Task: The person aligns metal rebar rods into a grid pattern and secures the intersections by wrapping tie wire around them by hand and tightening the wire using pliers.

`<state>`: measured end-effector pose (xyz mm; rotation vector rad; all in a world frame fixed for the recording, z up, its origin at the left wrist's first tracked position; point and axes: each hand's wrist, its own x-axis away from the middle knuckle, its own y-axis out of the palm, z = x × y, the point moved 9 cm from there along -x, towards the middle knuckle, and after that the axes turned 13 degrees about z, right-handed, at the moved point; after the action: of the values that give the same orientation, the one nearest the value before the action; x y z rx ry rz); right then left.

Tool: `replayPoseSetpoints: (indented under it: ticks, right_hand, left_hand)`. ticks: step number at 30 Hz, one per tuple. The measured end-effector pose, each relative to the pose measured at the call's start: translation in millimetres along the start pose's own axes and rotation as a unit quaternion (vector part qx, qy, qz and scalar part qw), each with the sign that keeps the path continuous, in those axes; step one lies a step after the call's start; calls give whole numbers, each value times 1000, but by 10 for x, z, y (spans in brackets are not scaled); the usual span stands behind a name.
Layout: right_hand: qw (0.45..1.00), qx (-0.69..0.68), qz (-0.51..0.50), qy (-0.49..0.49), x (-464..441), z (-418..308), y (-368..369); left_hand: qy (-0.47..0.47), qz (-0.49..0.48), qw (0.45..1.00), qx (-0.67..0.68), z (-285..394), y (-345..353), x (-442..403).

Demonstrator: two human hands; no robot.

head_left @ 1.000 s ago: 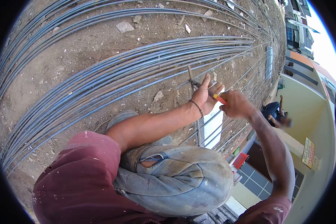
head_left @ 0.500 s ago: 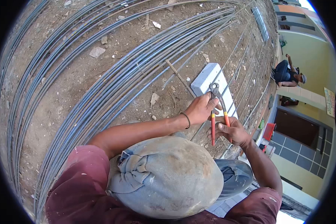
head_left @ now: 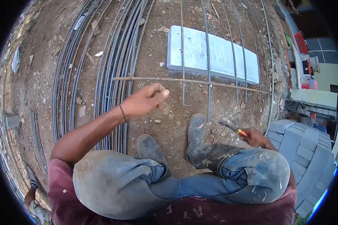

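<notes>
My right hand [head_left: 256,138] is wrapped round the red and yellow handles of pincers [head_left: 233,127], low over the soil beside my right knee. My left hand [head_left: 148,100] is raised above the ground with its fingers curled together; whatever they may pinch is too small to make out. Just beyond it a thin rusty crossbar [head_left: 191,80] runs across several long steel bars [head_left: 207,48]. Under those bars lies a pale rectangular block [head_left: 221,56], on the far side of the crossbar.
Bundled rods [head_left: 118,56] run along the left. My boots [head_left: 197,138] stand on the soil near the bar ends. Stacked grey blocks [head_left: 304,150] are at the right. Another person's leg [head_left: 30,195] shows at the lower left, and a red container [head_left: 300,42] at the upper right.
My hands have moved apart, the left towards the rods and the right, with the pincers, towards my right knee. The pincers' handles have come together. The view has swung round and down.
</notes>
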<state>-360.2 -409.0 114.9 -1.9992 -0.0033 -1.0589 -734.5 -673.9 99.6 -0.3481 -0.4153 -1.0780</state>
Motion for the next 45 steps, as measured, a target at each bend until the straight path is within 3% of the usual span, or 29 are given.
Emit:
replayPoseSetpoints:
  ticks: [2, 4, 6, 9, 11, 12, 13, 15, 17, 18, 20, 24, 26, 31, 34, 40, 42, 45]
  right_hand:
    - [998, 9, 53, 37, 11, 424, 647]
    - [991, 21, 108, 70, -123, 580, 761]
    - [965, 124, 223, -61, -256, -9, 435]
    - [952, 47, 297, -60, -652, -981, -309]
    - [948, -267, 171, -35, -1045, -1453, -200]
    - [923, -356, 143, -20, -1225, -1677, -80]
    - [891, -441, 109, -5, -1408, -1871, 111]
    - [879, -470, 72, 43, -1742, -2067, 448]
    - [810, -583, 67, 20, -1789, -2286, 583]
    - [812, -580, 71, 6, -1813, -2271, 672]
    - [726, -686, -2, 49, -1888, -2297, 864]
    - [736, -674, -14, 55, -1912, -2309, 924]
    - [732, -679, -6, 55, -1931, -2298, 893]
    - [713, -700, -22, 29, -1953, -2423, 773]
    - [684, -728, -42, 0, -2014, -2635, 824]
    - [690, -721, -64, -15, -2226, -2909, 858]
    - [716, -698, -23, -8, -2323, -2818, 868]
    - [710, -704, -5, -8, -2287, -2758, 863]
  left_hand:
    - [-11, -8, 1000, 15, 62, 4, -70]
    - [-1, -41, 998, -44, 65, 48, -179]
    - [-5, -1, 994, -108, 197, -60, -267]
    - [60, 183, 943, -272, 470, -545, -538]
    - [99, 221, 915, -324, 452, -722, -753]
    - [124, 249, 885, -373, 484, -831, -835]
    - [145, 217, 865, -429, 543, -779, -839]
    - [117, 148, 879, -437, 444, -639, -850]
    - [68, 140, 901, -405, 353, -478, -818]
    - [78, 123, 903, -403, 192, -397, -844]
    - [92, 116, 902, -406, 138, -387, -923]
    - [53, 70, 929, -360, 22, -287, -1023]
    - [45, -3, 930, -366, 16, -166, -1122]
    - [73, -7, 929, -362, 196, -120, -1068]
    - [0, 1, 955, -297, 68, -177, -1074]
    - [-73, -34, 971, -226, -55, -287, -1136]
    - [-82, -38, 977, -193, -178, -323, -1202]
    - [-76, -64, 981, -169, -172, -295, -1214]
